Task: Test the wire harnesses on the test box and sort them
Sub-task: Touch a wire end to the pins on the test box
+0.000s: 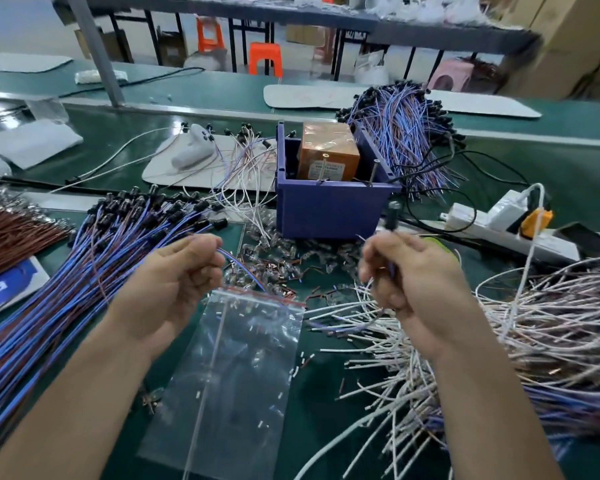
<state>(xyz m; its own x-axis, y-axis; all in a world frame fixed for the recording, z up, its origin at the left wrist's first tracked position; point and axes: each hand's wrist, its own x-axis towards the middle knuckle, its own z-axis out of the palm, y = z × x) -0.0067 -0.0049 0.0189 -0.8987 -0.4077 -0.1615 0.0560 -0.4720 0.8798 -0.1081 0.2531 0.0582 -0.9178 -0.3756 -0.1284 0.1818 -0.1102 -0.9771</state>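
Deep green tabletop (534, 161) all round, and dead centre a purple-blue test box (329, 209) with an orange-brown block (328, 152) inside it. Left of the box, a sheaf of blue-and-brown harnesses (84, 271) capped in black; farther left, a rust-brown wire bundle (11, 230). Right of the box, white wires (551, 323) in a tangle, a white power strip (492, 223) carrying a yellow-orange plug (536, 220). Below the box, a clear bag (229, 393) with a red seal stripe. Beyond it, bright orange stools (265, 58).
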